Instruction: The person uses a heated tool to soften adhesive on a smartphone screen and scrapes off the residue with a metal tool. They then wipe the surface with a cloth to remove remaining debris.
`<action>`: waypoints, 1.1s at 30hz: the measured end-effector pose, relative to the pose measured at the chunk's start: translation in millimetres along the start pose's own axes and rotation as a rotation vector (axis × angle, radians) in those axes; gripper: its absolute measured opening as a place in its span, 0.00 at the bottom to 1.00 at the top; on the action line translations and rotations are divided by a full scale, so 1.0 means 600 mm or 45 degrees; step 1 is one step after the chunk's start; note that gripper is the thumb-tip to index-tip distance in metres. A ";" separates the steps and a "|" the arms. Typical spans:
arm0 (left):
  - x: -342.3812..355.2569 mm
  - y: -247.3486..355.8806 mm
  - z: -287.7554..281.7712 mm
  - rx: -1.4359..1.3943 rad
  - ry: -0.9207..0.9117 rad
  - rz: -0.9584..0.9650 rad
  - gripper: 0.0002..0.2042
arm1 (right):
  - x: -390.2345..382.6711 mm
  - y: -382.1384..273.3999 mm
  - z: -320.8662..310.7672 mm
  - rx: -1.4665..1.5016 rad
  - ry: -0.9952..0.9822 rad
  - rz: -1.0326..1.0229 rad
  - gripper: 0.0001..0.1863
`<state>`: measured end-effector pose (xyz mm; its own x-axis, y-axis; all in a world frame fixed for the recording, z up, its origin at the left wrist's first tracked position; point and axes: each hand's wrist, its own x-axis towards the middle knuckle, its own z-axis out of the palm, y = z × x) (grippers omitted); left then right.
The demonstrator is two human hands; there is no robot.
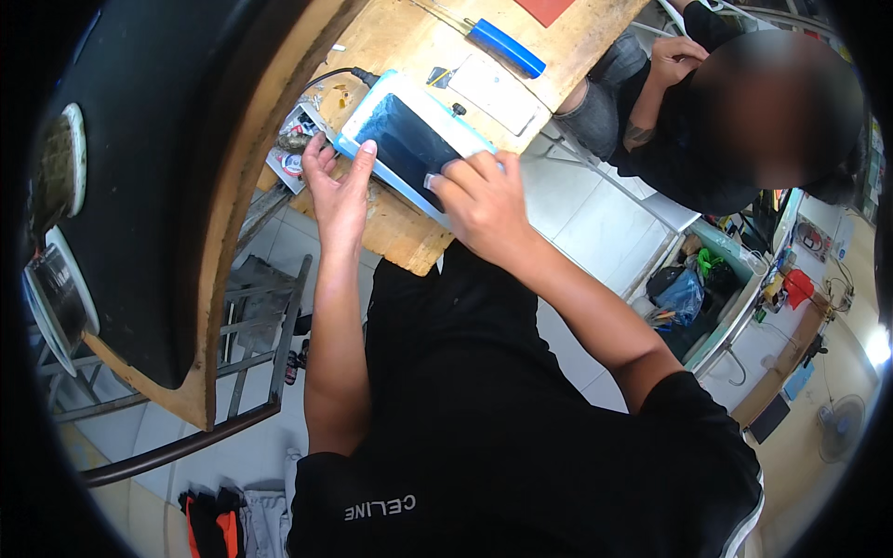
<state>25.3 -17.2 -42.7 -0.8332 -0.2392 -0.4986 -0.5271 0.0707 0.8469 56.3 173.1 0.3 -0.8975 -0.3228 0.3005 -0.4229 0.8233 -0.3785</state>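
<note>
A flat white and light-blue device with a dark, glossy rectangular top lies at an angle on the wooden bench. A black cord runs to its far left end. My left hand is at its left corner, thumb over the rim of the dark top and fingers curled beside the corner. Over the right part of the dark top, my right hand is closed with bent fingers. A small pale bit shows at its fingertips; I cannot make out what it is.
Beyond the device, a white rectangular panel and a blue-handled tool lie on the wooden bench. Another person sits at the right. A bin of bags stands lower right; a dark curved surface rises at the left.
</note>
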 end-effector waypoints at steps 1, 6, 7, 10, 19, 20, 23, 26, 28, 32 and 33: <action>0.002 -0.002 0.000 -0.009 -0.004 0.007 0.46 | 0.016 0.000 0.015 -0.008 -0.003 -0.035 0.04; 0.013 -0.003 -0.013 0.071 0.034 -0.016 0.46 | 0.066 0.000 0.049 0.075 0.024 -0.072 0.10; 0.013 -0.002 -0.013 0.097 0.044 -0.004 0.46 | 0.056 0.000 0.039 0.069 0.023 -0.063 0.08; 0.007 -0.002 -0.009 0.073 0.056 -0.009 0.46 | 0.009 0.001 -0.007 0.062 -0.016 0.001 0.10; 0.008 -0.006 -0.010 0.082 0.058 0.010 0.46 | 0.041 0.012 0.055 0.107 -0.130 -0.056 0.14; 0.008 -0.007 -0.010 0.096 0.065 0.020 0.46 | 0.035 0.014 0.050 0.124 0.008 -0.062 0.14; 0.007 -0.010 -0.008 0.104 0.067 0.001 0.46 | -0.008 0.017 0.000 0.203 0.105 -0.033 0.13; 0.005 -0.013 -0.007 0.094 0.078 0.001 0.46 | -0.015 0.016 -0.011 0.191 0.036 -0.006 0.12; 0.006 -0.015 -0.007 0.099 0.069 0.004 0.45 | 0.003 0.015 0.011 0.178 -0.013 -0.013 0.12; 0.008 -0.017 -0.008 0.110 0.086 0.021 0.45 | 0.041 0.015 0.062 0.201 -0.130 -0.007 0.11; 0.008 -0.017 -0.008 0.122 0.091 0.025 0.45 | 0.038 0.016 0.059 0.178 -0.102 -0.022 0.10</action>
<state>27.4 -24.0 -53.1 -0.8314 -0.3047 -0.4647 -0.5270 0.1672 0.8333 27.2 156.9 -27.4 -0.8945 -0.3774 0.2395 -0.4469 0.7462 -0.4934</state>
